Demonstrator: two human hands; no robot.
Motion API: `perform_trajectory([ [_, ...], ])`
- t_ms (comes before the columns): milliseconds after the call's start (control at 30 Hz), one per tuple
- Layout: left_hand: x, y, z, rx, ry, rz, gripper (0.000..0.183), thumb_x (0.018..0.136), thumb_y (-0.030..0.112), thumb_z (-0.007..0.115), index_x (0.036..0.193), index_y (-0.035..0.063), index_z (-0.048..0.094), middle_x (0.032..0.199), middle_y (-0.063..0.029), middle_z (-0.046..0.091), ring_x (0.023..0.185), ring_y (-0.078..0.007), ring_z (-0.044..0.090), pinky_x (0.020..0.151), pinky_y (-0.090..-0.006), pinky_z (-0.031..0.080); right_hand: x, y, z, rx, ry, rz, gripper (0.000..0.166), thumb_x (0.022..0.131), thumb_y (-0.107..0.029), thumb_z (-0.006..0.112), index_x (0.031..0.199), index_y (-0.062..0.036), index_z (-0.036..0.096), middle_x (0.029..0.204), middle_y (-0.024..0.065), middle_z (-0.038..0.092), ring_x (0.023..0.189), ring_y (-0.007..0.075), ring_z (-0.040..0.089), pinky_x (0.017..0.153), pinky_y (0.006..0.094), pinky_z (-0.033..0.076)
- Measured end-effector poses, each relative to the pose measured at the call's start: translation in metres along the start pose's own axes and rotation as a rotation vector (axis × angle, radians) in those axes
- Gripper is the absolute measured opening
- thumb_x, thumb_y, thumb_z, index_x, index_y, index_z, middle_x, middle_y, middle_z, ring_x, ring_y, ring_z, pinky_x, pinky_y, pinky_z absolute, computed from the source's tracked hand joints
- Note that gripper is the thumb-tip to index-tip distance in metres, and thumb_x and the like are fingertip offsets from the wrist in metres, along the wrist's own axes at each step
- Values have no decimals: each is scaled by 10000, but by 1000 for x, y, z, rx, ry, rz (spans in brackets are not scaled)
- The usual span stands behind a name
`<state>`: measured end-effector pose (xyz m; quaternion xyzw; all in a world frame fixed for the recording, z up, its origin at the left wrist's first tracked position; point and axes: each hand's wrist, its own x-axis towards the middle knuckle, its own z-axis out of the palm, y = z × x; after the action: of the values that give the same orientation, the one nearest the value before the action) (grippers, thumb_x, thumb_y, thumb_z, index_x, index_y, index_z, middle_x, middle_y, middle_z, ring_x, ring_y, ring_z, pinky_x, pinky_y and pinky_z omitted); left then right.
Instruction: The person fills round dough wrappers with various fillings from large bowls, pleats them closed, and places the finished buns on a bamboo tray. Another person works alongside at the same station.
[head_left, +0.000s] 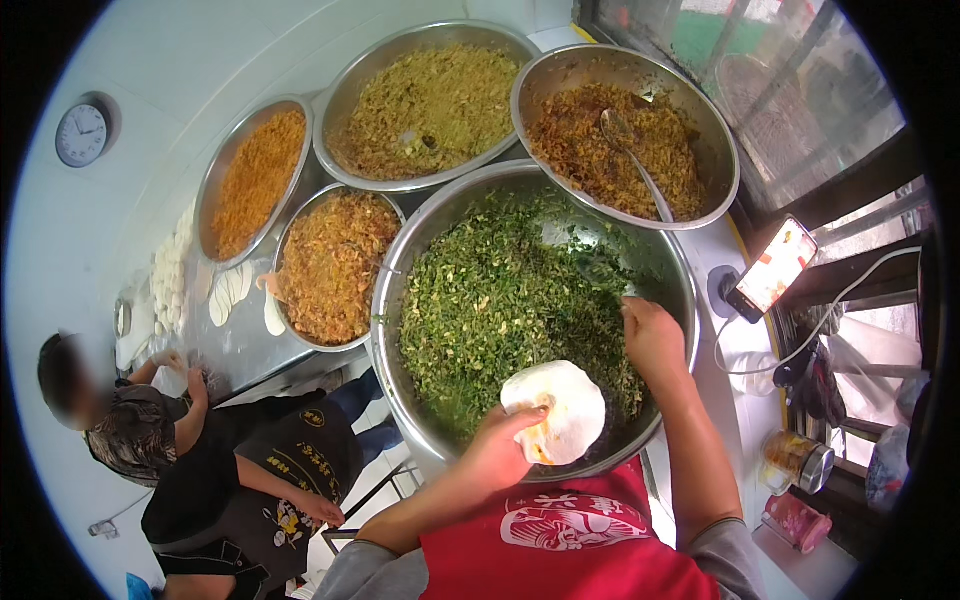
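Note:
A large steel bowl (384, 330) of chopped green filling (480, 307) stands before me. Over its near part my left hand (499, 450) holds a round, flat dough wrapper (574, 409), the thumb on top and orange stains beside it. My right hand (652, 337) is closed at the bowl's right side, around the end of what looks like a metal spoon (600, 274); its front part lies in the greens.
More steel bowls of filling stand behind and left, one with a spoon (645, 176). A phone on a stand (772, 270) and lidded jar (799, 460) are right. Dough wrappers (229, 292) lie on the left worktable (247, 345), near co-workers.

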<state>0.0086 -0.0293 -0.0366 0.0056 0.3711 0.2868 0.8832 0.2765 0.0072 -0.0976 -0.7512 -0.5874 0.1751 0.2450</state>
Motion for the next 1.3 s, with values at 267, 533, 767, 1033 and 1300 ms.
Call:
perform_trajectory([
  [267,6,36,0,74,112,288,572,1007,312,582,1456,-2,418,1403,-180,554,1314,-351,537,1091,-568,438,12,8,31,506,-271,212,238,964,-198,634,1071,-2,716,846,200,706,772,251,682,745,350,522],
  [533,10,72,-6,77,295,505,592,1057,448,465,1484,43,398,1465,-129,502,1347,-308,492,1094,-515,422,2,-3,3,767,-412,412,259,1011,-180,606,1124,41,680,732,-41,539,644,44,456,578,214,365],
  [767,32,68,-13,71,265,506,591,1056,443,466,1493,52,390,1473,-136,493,1352,-305,489,1102,-510,421,-19,-42,-44,795,-385,449,260,1008,-186,611,1133,31,685,707,-51,524,621,27,458,550,198,355],
  [1033,103,38,46,-143,105,290,459,1115,358,246,1345,30,470,1253,-161,631,1173,-315,631,1028,-504,527,-72,-83,-50,-102,-92,-205,242,926,-66,650,1158,-38,713,853,169,662,696,283,644,620,371,526],
  [1300,88,60,13,-177,-153,364,534,1069,416,402,1442,35,430,1393,-201,565,1283,-404,558,1059,-645,462,-18,-53,-27,236,57,-14,244,942,-104,658,1169,-35,716,901,195,692,755,335,660,707,390,544],
])
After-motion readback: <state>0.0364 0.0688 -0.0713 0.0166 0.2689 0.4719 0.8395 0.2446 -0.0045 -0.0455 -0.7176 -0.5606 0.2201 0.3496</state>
